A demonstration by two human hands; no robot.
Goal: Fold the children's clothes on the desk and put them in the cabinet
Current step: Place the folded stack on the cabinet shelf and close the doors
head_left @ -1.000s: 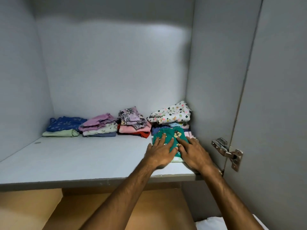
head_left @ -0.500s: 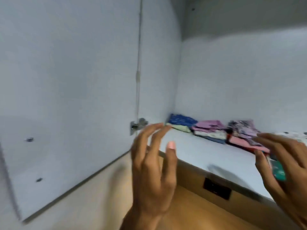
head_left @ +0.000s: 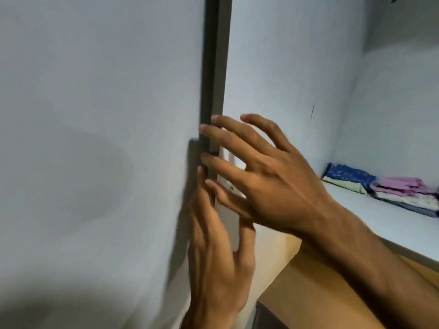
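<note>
While left hand [head_left: 218,262] pinches cabinet door [head_left: 95,138] edge, right hand [head_left: 273,186] touches it, fingers [head_left: 228,136] spread straight.

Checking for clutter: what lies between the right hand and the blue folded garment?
Head view: only bare shelf and the cabinet's inner wall separate the right hand, at the cabinet door edge, from the blue folded garment.

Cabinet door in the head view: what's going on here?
A person has both hands at the edge of the cabinet door. The left hand holds the edge low down; the right hand lays straight fingers on it just above. Folded clothes sit in piles on the shelf inside; the cabinet is open.
</note>
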